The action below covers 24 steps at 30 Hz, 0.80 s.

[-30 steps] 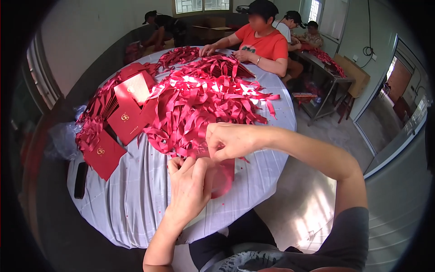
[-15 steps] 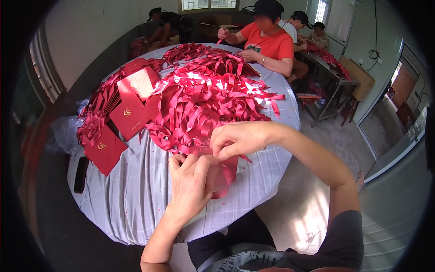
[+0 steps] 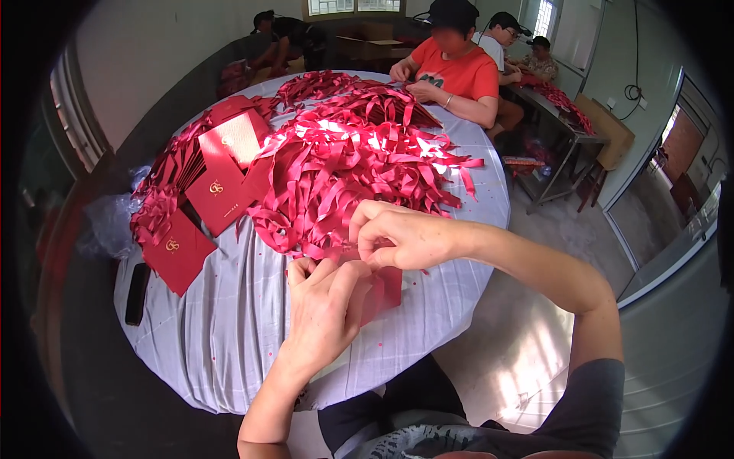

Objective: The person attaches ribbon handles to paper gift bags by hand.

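My left hand (image 3: 325, 306) is closed over a small red paper bag (image 3: 391, 286), whose right part shows beyond the fingers. The fingers of my right hand (image 3: 409, 236) pinch together just above the left fingertips, on a red ribbon that is mostly hidden. Right behind both hands rises a large heap of red satin ribbons (image 3: 321, 183). At its left lie flat dark red paper bags (image 3: 218, 197) with gold emblems, some stacked with their ribbons bunched together.
A pale pleated cloth covers the round table (image 3: 229, 329). On its left edge are a black phone (image 3: 137, 294) and a clear plastic bag (image 3: 111, 222). Across the table a person in a red shirt (image 3: 459, 73) handles ribbon. Others sit by a metal side table (image 3: 566, 136).
A ribbon loop that hung below my left hand no longer shows there. My right hand stays at the left fingertips, its elbow slightly farther right. The co-worker's raised hand has come down.
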Tool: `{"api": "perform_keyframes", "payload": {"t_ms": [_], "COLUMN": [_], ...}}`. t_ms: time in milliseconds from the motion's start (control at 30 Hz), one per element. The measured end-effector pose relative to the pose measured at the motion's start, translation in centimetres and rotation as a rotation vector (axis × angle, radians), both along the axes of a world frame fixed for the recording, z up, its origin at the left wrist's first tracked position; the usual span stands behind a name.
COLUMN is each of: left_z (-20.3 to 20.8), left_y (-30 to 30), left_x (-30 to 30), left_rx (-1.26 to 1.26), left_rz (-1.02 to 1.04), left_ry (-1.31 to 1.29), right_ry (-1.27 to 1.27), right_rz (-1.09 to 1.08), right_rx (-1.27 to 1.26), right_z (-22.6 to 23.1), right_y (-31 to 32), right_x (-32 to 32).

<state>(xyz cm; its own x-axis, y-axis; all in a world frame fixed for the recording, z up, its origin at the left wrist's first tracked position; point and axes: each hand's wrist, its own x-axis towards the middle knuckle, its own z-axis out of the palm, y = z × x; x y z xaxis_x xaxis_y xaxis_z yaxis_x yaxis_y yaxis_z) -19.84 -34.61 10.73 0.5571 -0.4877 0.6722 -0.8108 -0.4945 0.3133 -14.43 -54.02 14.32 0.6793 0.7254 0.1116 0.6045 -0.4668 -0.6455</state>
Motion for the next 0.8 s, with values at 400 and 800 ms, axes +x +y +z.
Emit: {"api": "perform_keyframes", "payload": {"t_ms": [400, 800], "left_z": [0.1, 0.8], "left_y": [0.0, 0.6], "left_x": [-0.3, -0.5], "left_rx": [0.023, 0.174], "left_rz": [-0.004, 0.008], "left_ry": [0.019, 0.005], "right_ry": [0.206, 0.589], "right_rz": [-0.371, -0.04], "right_rx": [0.352, 0.571], "right_z": [1.9, -4.0], "right_y": [-1.7, -1.0], "right_x": [2.8, -1.7]}}
